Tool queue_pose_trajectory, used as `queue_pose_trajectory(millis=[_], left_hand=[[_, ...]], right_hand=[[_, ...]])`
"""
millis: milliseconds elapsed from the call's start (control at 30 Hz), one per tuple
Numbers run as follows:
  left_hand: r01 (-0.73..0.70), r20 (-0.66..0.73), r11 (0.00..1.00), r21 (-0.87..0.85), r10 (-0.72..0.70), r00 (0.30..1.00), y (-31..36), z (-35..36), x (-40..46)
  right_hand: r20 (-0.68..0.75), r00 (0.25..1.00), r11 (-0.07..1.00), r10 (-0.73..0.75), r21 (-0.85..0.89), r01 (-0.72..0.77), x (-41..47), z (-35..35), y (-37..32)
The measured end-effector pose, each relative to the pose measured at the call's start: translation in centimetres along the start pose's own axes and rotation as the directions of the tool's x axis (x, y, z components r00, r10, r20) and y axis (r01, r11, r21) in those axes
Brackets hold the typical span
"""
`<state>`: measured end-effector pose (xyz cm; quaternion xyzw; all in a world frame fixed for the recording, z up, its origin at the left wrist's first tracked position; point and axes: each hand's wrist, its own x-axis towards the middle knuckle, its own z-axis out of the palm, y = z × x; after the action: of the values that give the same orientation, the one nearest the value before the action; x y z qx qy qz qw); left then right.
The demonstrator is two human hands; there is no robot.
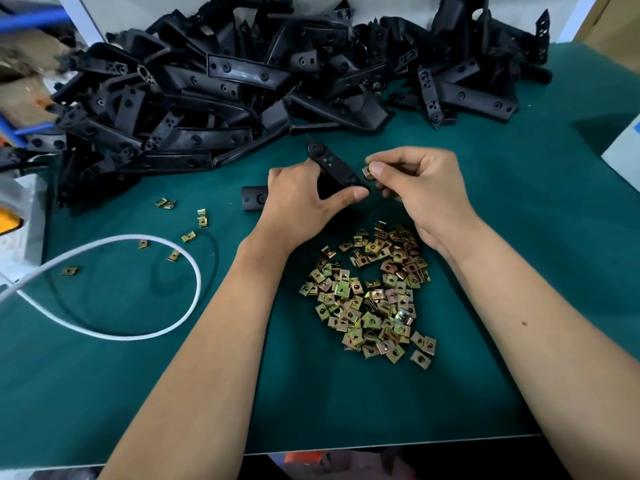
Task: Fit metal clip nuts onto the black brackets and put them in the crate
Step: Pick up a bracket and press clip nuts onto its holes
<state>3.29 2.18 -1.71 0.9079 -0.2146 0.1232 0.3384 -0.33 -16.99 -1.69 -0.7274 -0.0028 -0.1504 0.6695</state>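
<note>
My left hand [304, 199] grips a black bracket [332, 166] over the middle of the green table, thumb under its near end. Just to the right of that end, my right hand [419, 188] pinches a brass-coloured clip nut [366, 172] between thumb and fingertips. A heap of loose clip nuts [372, 296] lies on the mat below my hands. A big pile of black brackets [242, 81] fills the back of the table. No crate is in view.
A white cable [162, 327] loops across the left of the green mat [519, 341]. Several stray clip nuts [188, 236] lie inside and near the loop. A single black bracket [252, 199] lies left of my left hand. A white box [623, 147] stands at the right edge.
</note>
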Motion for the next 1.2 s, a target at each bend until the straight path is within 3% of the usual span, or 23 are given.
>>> queue_pose_trajectory(millis=[467,800,1000,1200], left_hand=[[-0.040,-0.008,0.989,0.146,0.042,0.999,-0.07,0.63,0.19],[-0.049,0.018,0.976,0.211,0.046,0.999,0.08,0.71,0.16],[-0.062,0.058,0.957,0.283,0.047,0.997,0.28,0.61,0.21],[-0.070,0.067,0.959,0.274,0.054,0.996,0.51,0.66,0.15]], right_hand=[[0.024,1.000,0.997,-0.013,-0.075,0.015,-0.30,0.27,0.10],[0.143,0.987,0.991,-0.067,-0.105,0.083,-0.45,-0.02,-0.53],[0.234,0.969,0.977,-0.083,-0.174,0.125,-0.43,0.12,-0.70],[0.226,0.971,0.949,-0.081,-0.282,0.145,-0.28,-0.21,-0.61]])
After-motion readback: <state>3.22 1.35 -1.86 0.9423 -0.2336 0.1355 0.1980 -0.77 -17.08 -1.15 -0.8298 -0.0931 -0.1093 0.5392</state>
